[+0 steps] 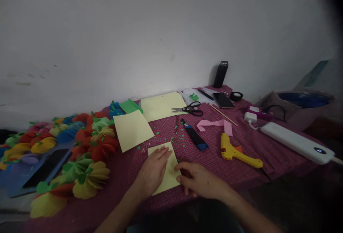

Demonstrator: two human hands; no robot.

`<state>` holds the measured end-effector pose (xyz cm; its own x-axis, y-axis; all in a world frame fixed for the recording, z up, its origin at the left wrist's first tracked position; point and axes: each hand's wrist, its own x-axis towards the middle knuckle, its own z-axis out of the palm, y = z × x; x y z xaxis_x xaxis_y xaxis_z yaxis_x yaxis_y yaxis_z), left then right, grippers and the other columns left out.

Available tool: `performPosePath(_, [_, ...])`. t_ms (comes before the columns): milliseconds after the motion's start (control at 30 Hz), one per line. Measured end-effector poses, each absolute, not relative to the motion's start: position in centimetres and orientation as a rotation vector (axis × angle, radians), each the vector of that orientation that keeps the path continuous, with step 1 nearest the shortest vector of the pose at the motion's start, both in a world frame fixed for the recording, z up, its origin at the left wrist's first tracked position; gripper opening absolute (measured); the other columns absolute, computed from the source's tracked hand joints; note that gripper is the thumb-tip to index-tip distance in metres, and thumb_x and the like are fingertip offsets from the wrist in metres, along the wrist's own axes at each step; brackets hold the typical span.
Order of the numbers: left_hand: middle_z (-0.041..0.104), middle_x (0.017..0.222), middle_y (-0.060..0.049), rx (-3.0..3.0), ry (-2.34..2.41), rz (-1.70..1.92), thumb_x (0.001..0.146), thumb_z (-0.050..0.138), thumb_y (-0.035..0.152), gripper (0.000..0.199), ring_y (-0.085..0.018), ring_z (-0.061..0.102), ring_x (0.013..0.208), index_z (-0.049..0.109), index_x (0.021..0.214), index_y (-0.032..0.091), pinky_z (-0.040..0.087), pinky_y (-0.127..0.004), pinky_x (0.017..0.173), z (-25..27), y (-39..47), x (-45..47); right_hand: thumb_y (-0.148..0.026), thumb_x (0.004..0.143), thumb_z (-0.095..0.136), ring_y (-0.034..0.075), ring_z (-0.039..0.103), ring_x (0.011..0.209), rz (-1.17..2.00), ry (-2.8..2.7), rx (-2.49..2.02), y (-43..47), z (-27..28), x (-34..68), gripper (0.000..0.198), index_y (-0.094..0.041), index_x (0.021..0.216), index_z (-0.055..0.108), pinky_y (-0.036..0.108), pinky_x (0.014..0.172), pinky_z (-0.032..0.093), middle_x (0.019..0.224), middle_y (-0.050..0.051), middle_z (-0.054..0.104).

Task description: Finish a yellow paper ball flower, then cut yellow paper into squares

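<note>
A pale yellow sheet of paper (pixel 171 179), seemingly folded, lies near the front edge of the cloth-covered table. Pressed flat on its left part is my left hand (pixel 154 170), fingers stretched out together. My right hand (pixel 199 181) is at the sheet's right edge, with bent fingers and the thumb and forefinger closed on that edge. Just beyond the hands lies a blue and black utility knife (pixel 195 135), among small green paper scraps (pixel 183 136). Another loose yellow sheet (pixel 133 130) rests farther to the left.
Colourful paper pumpkins (pixel 103 149) crowd the left side. Behind are a yellow paper stack (pixel 163 105), black scissors (pixel 191 109), a phone (pixel 223 100) and a black bottle (pixel 221 74). On the right are a yellow glue gun (pixel 238 154), pink strip (pixel 214 123) and white power bank (pixel 294 142).
</note>
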<state>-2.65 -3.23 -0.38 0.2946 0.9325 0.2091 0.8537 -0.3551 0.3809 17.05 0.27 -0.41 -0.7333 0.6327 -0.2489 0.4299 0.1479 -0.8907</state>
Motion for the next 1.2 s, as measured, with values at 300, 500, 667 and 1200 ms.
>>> performPosePath(300, [0.032,0.141,-0.005,2.601,1.568,0.112,0.091,0.031,0.027,0.043,-0.016,0.023,0.131,0.03,0.134,0.021,0.02,-0.041,0.108,-0.6,-2.0,-2.5,-0.022,0.087,0.042,0.016,0.047,0.114,0.622,-2.576,-0.701,-1.1,0.5,19.4,0.03,-0.023,0.114,0.056,0.033,0.099,0.032,0.117,0.002,0.059])
performPosePath(500, [0.021,0.145,-0.004,2.591,1.596,0.091,0.091,0.028,0.034,0.049,-0.015,0.013,0.133,0.02,0.138,0.02,0.017,-0.04,0.108,-1.8,-1.6,-2.3,-0.036,0.087,0.044,0.019,0.029,0.128,0.668,-2.798,-0.543,-1.2,-1.4,19.6,0.051,-0.019,0.134,0.034,0.04,0.108,0.018,0.14,0.007,0.033])
performPosePath(667, [0.019,0.145,-0.005,2.539,1.737,0.118,0.09,0.029,0.035,0.052,-0.016,0.012,0.134,0.019,0.138,0.018,0.016,-0.041,0.108,-2.3,-1.3,-1.6,-0.037,0.085,0.046,0.019,0.021,0.131,0.689,-2.854,-0.573,-1.3,-2.2,20.0,0.061,-0.019,0.138,0.023,0.04,0.108,0.017,0.143,0.007,0.023])
performPosePath(1200, [0.033,0.14,-0.008,2.37,2.26,0.315,0.09,0.027,0.045,0.054,-0.024,0.023,0.131,0.026,0.136,0.018,0.014,-0.05,0.106,-2.5,1.6,-0.7,-0.04,0.079,0.054,0.022,0.035,0.125,0.342,-2.862,-0.423,-2.4,-2.2,21.1,0.064,-0.016,0.135,0.033,0.04,0.104,0.027,0.137,0.007,0.038])
